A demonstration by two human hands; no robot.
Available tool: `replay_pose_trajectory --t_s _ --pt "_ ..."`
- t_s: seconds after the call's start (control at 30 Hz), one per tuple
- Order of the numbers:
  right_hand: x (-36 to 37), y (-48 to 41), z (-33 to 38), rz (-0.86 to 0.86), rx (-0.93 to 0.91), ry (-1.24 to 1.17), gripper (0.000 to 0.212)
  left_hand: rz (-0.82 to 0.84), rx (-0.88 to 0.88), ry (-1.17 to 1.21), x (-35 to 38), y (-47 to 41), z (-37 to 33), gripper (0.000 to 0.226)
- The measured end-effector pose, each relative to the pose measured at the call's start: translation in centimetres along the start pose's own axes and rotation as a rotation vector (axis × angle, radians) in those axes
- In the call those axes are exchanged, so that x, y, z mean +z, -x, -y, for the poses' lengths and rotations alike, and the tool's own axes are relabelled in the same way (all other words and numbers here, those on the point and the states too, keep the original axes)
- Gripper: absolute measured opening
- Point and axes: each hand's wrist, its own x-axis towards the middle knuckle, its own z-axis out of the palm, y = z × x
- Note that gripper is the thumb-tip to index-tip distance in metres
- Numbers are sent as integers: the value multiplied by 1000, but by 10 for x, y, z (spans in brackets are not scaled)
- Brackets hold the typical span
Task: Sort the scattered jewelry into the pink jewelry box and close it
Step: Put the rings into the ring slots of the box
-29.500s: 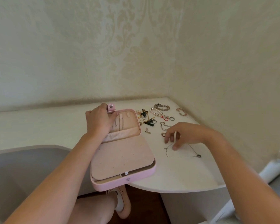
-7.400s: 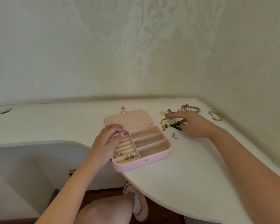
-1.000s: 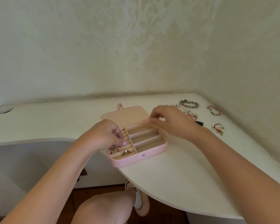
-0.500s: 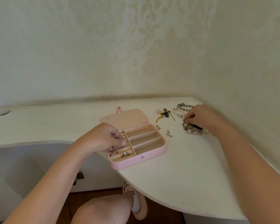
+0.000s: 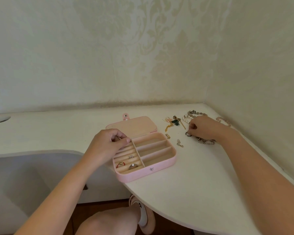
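Lying open near the front edge of the white table [image 5: 185,192], the pink jewelry box [image 5: 143,170] is showing its lid [image 5: 131,126] folded flat behind the tray. The tray is holding one ring-roll section on its left and three long compartments on its right, all three bare. Three rings are sitting in the rolls: a red-and-gold ring [image 5: 120,164], a silver stone ring [image 5: 133,166] and a small silver ring [image 5: 131,156].

The left hand [image 5: 107,143] is resting on the box's back left corner, fingers curled inward, thumb pressing against the forefinger; whether anything is pinched there cannot be told. The right hand [image 5: 202,127] is reaching among the loose pieces at the table's far right, fingers bunched together, tips touching a small dark ring [image 5: 187,134]; a firm grip cannot be confirmed.

Still on the table: a grey bead bracelet [image 5: 196,113], a pearl bracelet [image 5: 185,118], a pink bead bracelet [image 5: 223,120], a chain bracelet [image 5: 205,141], a green tassel earring [image 5: 176,121], a gold earring cluster [image 5: 168,123], and two small pieces [image 5: 180,143] beside the box.
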Motion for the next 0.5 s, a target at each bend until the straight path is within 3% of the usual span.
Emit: replay_pose_trajectory --t_s 0.23,0.43,0.5 --pt "7 -4 0 62 48 39 29 -33 36 17 0 3 -10 7" --pt "-14 25 35 -137 -135 -329 20 -13 118 162 4 13 -33 6" --pt "-15 40 62 -63 -242 -520 16 6 216 152 4 18 -42 15"
